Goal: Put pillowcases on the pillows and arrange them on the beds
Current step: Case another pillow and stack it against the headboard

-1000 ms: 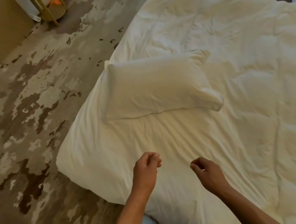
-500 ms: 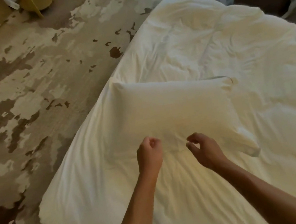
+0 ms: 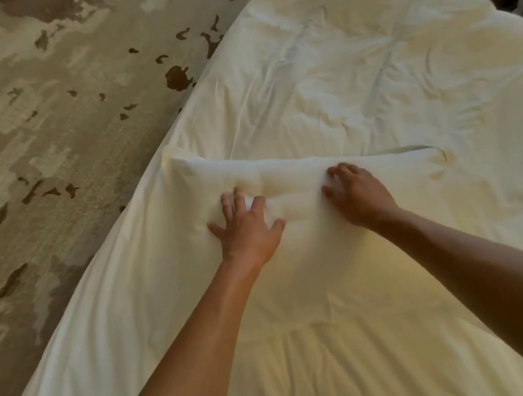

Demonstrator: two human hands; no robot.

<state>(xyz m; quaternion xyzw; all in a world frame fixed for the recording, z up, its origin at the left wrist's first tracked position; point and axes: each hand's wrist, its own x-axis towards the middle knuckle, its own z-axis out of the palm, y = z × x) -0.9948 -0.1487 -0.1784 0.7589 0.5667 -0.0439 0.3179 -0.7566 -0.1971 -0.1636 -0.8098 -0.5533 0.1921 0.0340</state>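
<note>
The bed [image 3: 355, 87] filled most of the view, its white duvet [image 3: 366, 369] rumpled, with patterned carpet [image 3: 20, 133] to its left. On the duvet, near the bed's left edge, lay the cased pillow [image 3: 300, 277] (its far right corner looked loose and floppy). Both hands pressed down on its far half: the left hand [image 3: 246, 227] flat with fingers spread, the right hand [image 3: 361, 197] with fingers curled into the cloth, neither grip pinching anything. Pushed sideways from here, the pillow could slide off the left edge, since it lay so close.
</note>
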